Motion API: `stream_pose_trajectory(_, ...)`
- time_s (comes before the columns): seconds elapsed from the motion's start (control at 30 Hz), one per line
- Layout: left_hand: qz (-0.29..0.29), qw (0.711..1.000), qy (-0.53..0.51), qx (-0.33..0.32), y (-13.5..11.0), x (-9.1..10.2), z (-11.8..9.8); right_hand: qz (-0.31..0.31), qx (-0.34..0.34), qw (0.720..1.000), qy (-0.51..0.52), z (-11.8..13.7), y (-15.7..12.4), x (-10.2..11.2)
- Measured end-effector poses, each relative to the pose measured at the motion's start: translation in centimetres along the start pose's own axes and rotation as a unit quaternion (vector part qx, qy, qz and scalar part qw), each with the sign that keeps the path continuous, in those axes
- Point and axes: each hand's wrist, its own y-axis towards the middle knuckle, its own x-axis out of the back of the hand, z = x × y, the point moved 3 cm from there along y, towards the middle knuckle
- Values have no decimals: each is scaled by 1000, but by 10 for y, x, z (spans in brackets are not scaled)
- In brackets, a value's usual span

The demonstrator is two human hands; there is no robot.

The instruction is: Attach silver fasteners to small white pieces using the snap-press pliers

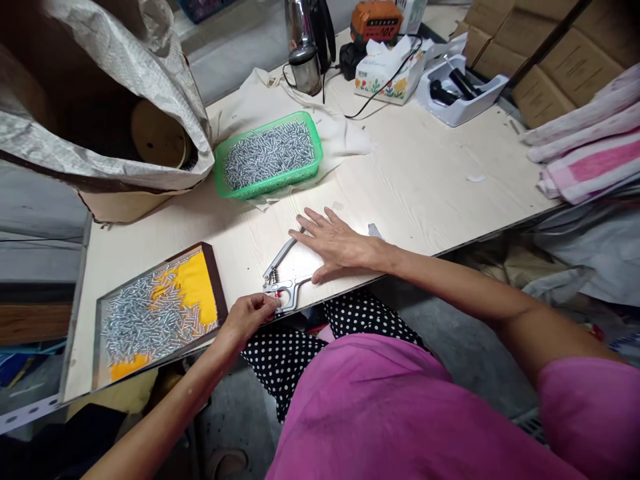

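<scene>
A silver plier-like press tool (281,277) lies at the near edge of the pale wooden table (425,187). My right hand (336,244) rests flat on its handles, fingers stretched out and spread. My left hand (249,319) is pinched at the tool's jaw by the table edge; what the fingers hold is too small to make out. Just left of it sits a dark-framed tray (213,273) with a yellow bottom, covered with several small metal parts. Farther back stands a green basket (220,175) full of the same metal parts, set on a white cloth.
A large woven sack (125,73) over a cardboard box fills the back left. At the back stand a metal kettle (306,63), a tissue box (387,73), a tape dispenser (457,87) and cables. Folded towels (590,153) and cardboard boxes (550,60) lie at right.
</scene>
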Motion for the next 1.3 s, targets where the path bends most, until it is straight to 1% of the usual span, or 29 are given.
stream_pose_trajectory(0.07,-2,1000,3,0,-1,0,-1,33,9,999,-9,-3,5,0)
stream_pose_trajectory(0.13,-5,1000,3,-5,-2,-1,-1,54,9,998,-14,-1,8,2)
stream_pose_trajectory(0.33,-10,1000,-1,-4,-4,-3,-2,45,13,998,-41,12,6,13)
stream_pose_trajectory(0.5,-15,1000,4,-7,2,-2,0,56,21,997,-37,17,-1,15)
stream_pose_trajectory(0.6,-16,999,37,-20,3,0,3,57,21,997,-42,20,-5,12)
stream_pose_trajectory(0.67,-34,992,113,-39,-2,2,2,53,16,997,-50,21,-6,10)
stream_pose_trajectory(0.7,-59,983,165,-62,-5,3,-1,52,13,997,-54,22,-7,8)
stream_pose_trajectory(0.73,-93,967,217,-96,-10,3,-6,50,11,997,-57,23,-8,7)
stream_pose_trajectory(0.8,-160,922,297,-188,-18,-2,-20,50,12,997,-62,24,-9,6)
stream_pose_trajectory(0.83,-178,899,321,-240,-20,-7,-27,50,13,997,-65,25,-9,6)
stream_pose_trajectory(0.9,-174,857,354,-332,-17,-19,-42,47,12,996,-71,27,-10,6)
stream_pose_trajectory(0.97,-147,820,382,-400,-5,-30,-54,39,6,997,-72,29,-13,8)
stream_pose_trajectory(1.03,-113,795,407,-436,12,-35,-63,33,-9,997,-66,29,-15,10)
stream_pose_trajectory(1.13,-61,774,436,-455,30,-34,-69,54,-27,997,-48,28,-19,12)
stream_pose_trajectory(1.2,-50,765,449,-459,35,-32,-71,74,-31,996,-37,28,-20,14)
stream_pose_trajectory(1.3,-56,764,453,-456,34,-33,-73,80,-41,995,-31,27,-17,16)
